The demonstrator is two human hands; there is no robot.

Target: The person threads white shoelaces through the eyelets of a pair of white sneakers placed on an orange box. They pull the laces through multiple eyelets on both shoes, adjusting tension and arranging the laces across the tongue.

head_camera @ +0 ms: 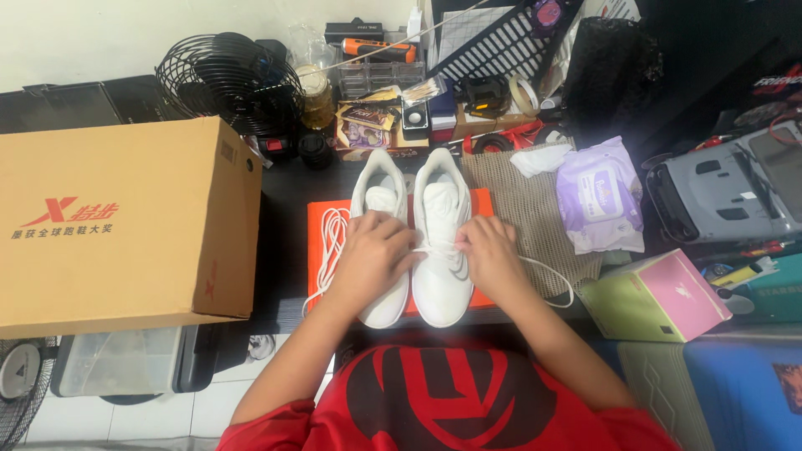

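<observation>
A: What do we see our hands doing?

B: Our left hand and our right hand each pinch the white lace across the right white shoe.

A: Where are the shoes?

B: The two sit side by side on the orange box lid. The left white shoe has a loose lace beside it. A big brown box stands to the left.

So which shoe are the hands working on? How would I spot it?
Find the big brown cardboard box on the left; just right of it lies a flat orange box lid holding two white sneakers. It is the right-hand white sneaker, whose white lace both hands pull across; the other white sneaker lies partly under the left hand.
</observation>
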